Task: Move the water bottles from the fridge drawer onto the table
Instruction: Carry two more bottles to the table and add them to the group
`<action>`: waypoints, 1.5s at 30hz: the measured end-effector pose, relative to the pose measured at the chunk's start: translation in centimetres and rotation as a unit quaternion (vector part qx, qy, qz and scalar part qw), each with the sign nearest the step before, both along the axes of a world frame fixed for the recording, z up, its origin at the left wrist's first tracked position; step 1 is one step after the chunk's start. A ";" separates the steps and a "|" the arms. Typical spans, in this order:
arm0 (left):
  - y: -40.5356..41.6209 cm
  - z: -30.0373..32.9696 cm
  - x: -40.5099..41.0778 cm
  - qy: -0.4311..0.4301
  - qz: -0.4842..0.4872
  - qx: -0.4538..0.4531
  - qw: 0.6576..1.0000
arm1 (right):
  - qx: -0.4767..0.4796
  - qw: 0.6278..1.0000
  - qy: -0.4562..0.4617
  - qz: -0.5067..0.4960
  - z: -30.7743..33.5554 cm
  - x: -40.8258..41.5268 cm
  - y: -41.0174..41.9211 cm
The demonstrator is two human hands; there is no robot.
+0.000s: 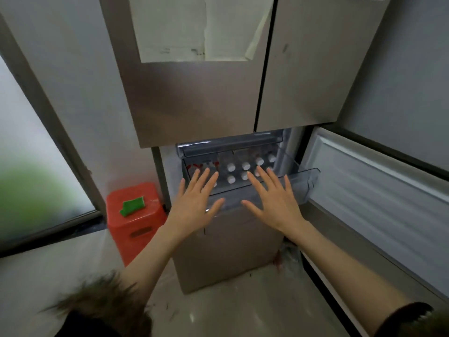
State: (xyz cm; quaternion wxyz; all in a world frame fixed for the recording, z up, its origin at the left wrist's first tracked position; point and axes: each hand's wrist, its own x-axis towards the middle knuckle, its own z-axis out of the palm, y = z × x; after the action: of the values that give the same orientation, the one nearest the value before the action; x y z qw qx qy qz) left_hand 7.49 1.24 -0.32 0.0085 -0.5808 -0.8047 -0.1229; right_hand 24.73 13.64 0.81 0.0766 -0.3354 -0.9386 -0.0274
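Nearest, low left: fur-trimmed cuff (102,310), blurred.

Orange stool (136,220), a green block (132,205) on top; not involved.

Left hand (194,203): fingers straight and spread, holding nothing, over the drawer's front left.

Fridge drawer (301,181): clear plastic, pulled out, fridge door (376,203) swung open beside it. Water bottles (246,165) stand upright inside in rows, white caps up.

Right hand (274,203): likewise splayed, empty.

Advice: take one bottle per hand below the cap, front row first, and lift straight up clear of the rim.
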 end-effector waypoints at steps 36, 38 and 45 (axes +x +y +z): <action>30.6 -10.3 -7.2 -0.785 0.371 0.227 0.441 | -0.760 0.557 0.251 -0.221 -11.0 -16.5 28.7; 30.9 -10.6 -7.4 -0.781 0.371 0.219 0.452 | -0.756 0.570 0.237 -0.218 -11.1 -16.9 28.7; 29.2 -10.5 -6.8 -0.774 0.393 0.191 0.458 | -0.777 0.577 0.167 -0.188 -11.1 -14.6 29.0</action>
State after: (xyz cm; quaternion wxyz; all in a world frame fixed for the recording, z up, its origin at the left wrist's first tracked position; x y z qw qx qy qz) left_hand 0.71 30.49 -10.85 -0.4601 0.1469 -0.5797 -0.6563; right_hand 10.10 42.62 -10.27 -0.0648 -0.4339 -0.4867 0.7554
